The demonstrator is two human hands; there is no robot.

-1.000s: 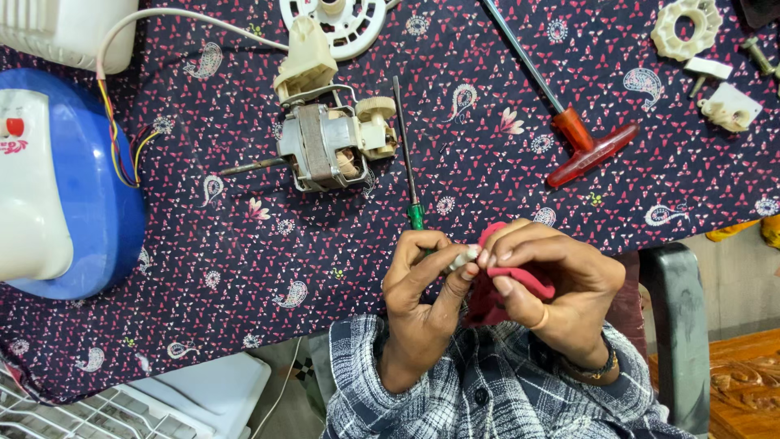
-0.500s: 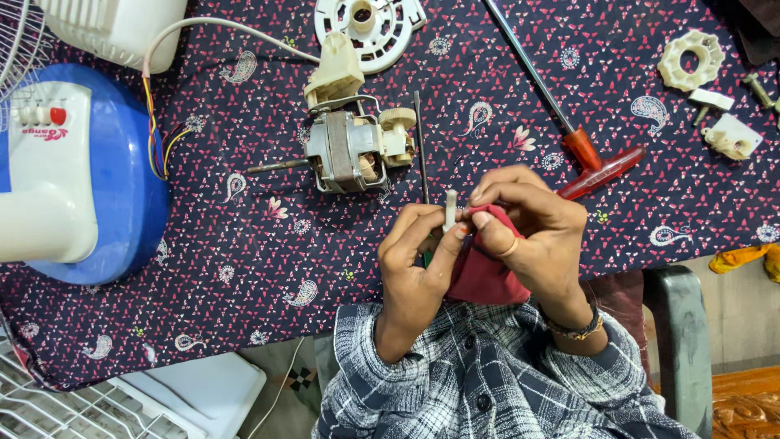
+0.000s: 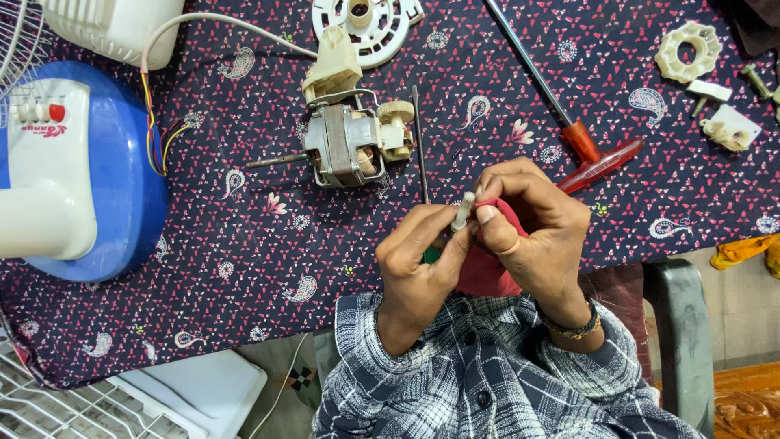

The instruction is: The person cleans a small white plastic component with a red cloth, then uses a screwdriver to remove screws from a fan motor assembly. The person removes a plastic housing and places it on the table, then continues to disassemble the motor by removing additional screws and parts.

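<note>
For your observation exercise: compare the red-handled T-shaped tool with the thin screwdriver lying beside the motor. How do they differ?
The T-shaped tool has a red crossbar handle in full view; the screwdriver has a green handle mostly hidden behind the left hand. The tool's shaft is thicker and lies diagonally, running off the top edge; the screwdriver's shaft is thinner and lies nearly straight up the picture beside the motor. Both rest untouched on the patterned cloth.

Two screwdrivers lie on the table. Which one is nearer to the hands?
The thin screwdriver with the green handle: its handle end reaches under the left hand. The red T-handle screwdriver lies farther away, beyond the right hand.
</note>
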